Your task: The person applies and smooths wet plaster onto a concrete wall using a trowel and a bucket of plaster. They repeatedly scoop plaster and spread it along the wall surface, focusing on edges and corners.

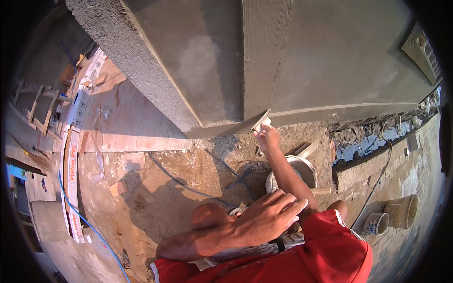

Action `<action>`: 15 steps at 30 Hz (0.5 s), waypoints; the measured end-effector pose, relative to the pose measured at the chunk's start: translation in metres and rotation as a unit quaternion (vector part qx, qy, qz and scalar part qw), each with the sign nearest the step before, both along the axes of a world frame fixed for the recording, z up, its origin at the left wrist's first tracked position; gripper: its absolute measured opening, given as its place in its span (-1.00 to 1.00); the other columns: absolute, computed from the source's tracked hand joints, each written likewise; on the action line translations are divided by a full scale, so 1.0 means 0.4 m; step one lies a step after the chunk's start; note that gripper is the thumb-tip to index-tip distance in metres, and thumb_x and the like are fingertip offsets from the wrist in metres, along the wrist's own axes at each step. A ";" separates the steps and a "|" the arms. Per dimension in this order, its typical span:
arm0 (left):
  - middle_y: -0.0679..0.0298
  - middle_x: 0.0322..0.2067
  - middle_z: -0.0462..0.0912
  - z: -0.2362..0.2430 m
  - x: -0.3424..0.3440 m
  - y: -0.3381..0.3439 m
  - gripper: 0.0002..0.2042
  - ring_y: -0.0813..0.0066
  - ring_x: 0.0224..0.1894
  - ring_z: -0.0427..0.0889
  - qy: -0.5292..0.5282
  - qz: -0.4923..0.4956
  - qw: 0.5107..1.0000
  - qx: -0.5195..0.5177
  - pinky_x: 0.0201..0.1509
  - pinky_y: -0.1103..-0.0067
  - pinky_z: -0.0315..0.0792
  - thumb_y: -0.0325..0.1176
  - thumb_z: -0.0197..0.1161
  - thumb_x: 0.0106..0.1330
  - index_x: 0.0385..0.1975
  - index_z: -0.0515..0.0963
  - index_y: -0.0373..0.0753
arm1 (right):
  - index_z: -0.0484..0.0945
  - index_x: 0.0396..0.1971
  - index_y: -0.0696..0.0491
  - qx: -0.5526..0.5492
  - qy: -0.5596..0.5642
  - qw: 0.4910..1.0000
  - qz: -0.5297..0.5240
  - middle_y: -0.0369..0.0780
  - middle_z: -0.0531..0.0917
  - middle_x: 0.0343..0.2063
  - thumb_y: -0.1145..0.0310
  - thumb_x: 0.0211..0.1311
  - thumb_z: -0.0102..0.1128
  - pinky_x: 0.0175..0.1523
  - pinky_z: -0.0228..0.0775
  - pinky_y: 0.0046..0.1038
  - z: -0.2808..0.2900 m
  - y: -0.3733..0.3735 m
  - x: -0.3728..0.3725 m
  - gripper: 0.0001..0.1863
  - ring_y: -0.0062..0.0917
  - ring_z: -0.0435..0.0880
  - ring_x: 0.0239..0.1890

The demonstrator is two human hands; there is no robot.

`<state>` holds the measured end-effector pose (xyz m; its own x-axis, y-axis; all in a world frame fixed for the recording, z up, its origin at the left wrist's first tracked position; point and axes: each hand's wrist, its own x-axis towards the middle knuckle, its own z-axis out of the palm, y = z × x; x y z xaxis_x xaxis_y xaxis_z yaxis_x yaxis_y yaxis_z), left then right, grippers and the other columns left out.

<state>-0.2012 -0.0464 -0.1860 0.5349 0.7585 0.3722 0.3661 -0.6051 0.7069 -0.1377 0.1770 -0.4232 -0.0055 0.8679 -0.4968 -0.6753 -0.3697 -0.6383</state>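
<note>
My right hand [267,137] reaches forward, its fingers closed round a small scraper [262,121] with a flat blade. The blade meets the foot of the grey plastered wall [339,56], by the lower end of a raised vertical band [265,61]. Close to my body, my left hand [266,219] is bent across in front of my right forearm, its fingers curled together and their tips whitish. Whatever those fingers may hold is hidden underneath. Below my right forearm stands a round white bucket [309,172], partly covered by the arm.
A rough column edge [127,61] juts out at left. Long white cartons [72,170] and a blue cable [96,224] lie left; a dark hose [181,183] crosses the ground. Right are a water-holding trench [363,147], two buckets [401,211] and a float [421,53] against the wall.
</note>
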 end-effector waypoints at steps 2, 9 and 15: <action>0.15 -0.22 0.50 -0.002 0.001 0.001 -0.57 0.26 -0.20 0.50 -0.001 -0.001 1.000 0.000 -0.09 0.42 0.46 -0.45 0.31 0.12 0.01 0.43 -0.39 | 0.45 -0.29 0.06 0.007 -0.011 1.000 0.021 -0.36 0.49 -0.51 0.50 0.23 0.08 -0.27 0.54 -0.30 0.015 -0.025 -0.050 -0.93 -0.56 0.49 -0.54; 0.14 -0.23 0.50 0.001 -0.001 0.005 -0.58 0.24 -0.20 0.51 -0.013 0.011 1.000 0.008 -0.10 0.41 0.46 -0.44 0.32 0.12 0.00 0.45 -0.39 | 0.44 -0.22 0.09 0.003 0.031 0.992 0.124 -0.32 0.57 -0.40 0.42 0.32 -0.02 -0.33 0.55 -0.44 0.011 -0.155 -0.070 -0.89 -0.58 0.57 -0.41; 0.14 -0.24 0.50 -0.001 -0.005 0.007 -0.57 0.25 -0.22 0.50 -0.007 0.007 1.000 0.006 -0.12 0.43 0.46 -0.45 0.33 0.10 0.00 0.44 -0.40 | 0.43 -0.22 0.14 -0.077 0.144 0.986 0.028 -0.19 0.57 -0.32 0.41 0.38 -0.16 -0.36 0.50 -0.49 -0.051 -0.079 0.030 -0.82 -0.44 0.55 -0.36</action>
<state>-0.2032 -0.0434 -0.1866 0.5187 0.7618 0.3880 0.3659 -0.6080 0.7046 -0.1257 0.1453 -0.4436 -0.2111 0.7770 -0.5931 -0.7966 -0.4884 -0.3563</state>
